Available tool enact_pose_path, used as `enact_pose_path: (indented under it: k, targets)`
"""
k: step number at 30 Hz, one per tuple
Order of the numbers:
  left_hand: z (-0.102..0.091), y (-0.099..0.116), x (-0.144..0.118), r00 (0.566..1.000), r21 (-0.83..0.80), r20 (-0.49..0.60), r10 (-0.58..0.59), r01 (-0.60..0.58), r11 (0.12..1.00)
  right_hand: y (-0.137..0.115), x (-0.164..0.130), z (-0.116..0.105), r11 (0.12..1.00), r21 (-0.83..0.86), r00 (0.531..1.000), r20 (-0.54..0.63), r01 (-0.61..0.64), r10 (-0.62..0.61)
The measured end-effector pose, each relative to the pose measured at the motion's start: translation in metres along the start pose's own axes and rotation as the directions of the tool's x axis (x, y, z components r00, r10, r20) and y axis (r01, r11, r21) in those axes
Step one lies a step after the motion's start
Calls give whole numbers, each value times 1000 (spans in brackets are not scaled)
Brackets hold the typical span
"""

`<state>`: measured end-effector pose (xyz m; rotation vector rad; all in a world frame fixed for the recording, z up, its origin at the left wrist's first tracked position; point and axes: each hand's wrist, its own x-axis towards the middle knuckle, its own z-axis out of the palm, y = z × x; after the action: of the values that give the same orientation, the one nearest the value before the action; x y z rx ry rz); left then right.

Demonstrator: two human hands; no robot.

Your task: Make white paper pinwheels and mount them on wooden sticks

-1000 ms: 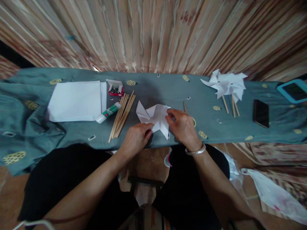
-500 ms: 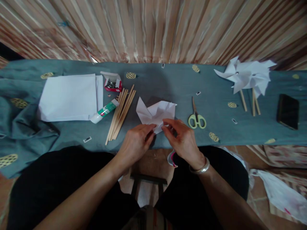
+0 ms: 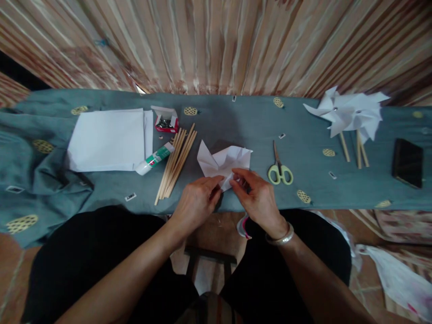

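A white paper pinwheel [image 3: 218, 163], with folded points standing up, lies near the front edge of the cloth-covered table. My left hand [image 3: 199, 195] grips its near left edge between thumb and fingers. On the near right side, my right hand [image 3: 254, 193] pinches the same paper with thumb and forefinger; the exact fold under the fingertips is partly hidden. Green-handled scissors [image 3: 280, 173] lie just right of my right hand, blades pointing away. Left of the paper is a bundle of thin wooden sticks [image 3: 177, 162].
A glue tube [image 3: 154, 159] touches the sticks. Behind it are a small red-and-white box of metal pins [image 3: 167, 123] and a stack of white paper [image 3: 106, 139]. Assembled pinwheels on sticks [image 3: 351, 112] and a dark phone [image 3: 407, 163] lie at the right. A curtain [image 3: 216, 45] hangs behind the table.
The whole view has shifted slightly, so the table items appear a little further right and lower. Both hands keep their hold on the paper, with barely any finger movement.
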<state>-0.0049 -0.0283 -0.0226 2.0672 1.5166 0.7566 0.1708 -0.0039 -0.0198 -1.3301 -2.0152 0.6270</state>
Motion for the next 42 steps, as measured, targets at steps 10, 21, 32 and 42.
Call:
enact_pose_path:
  k: [10, 21, 32, 42]
  targets:
    - [0, 2, -2, 999, -4, -15, 40, -40, 999, 1, 3, 5, 1000, -18, 1000, 14, 16, -16]
    - [-72, -34, 0, 921, 198, -377, -102, 187, 962, -5, 5, 1, 998, -12, 997, -46, 64, -64]
    - [-90, -87, -26, 943, 463, -275, -189, 302, 833, -8, 6, -14, 997, 66, 997, -77, 25, -20]
    - [-84, -31, -21, 941, 38, -300, -155, 175, 984, -22, 7, -30, 992, 123, 993, -119, 27, -12]
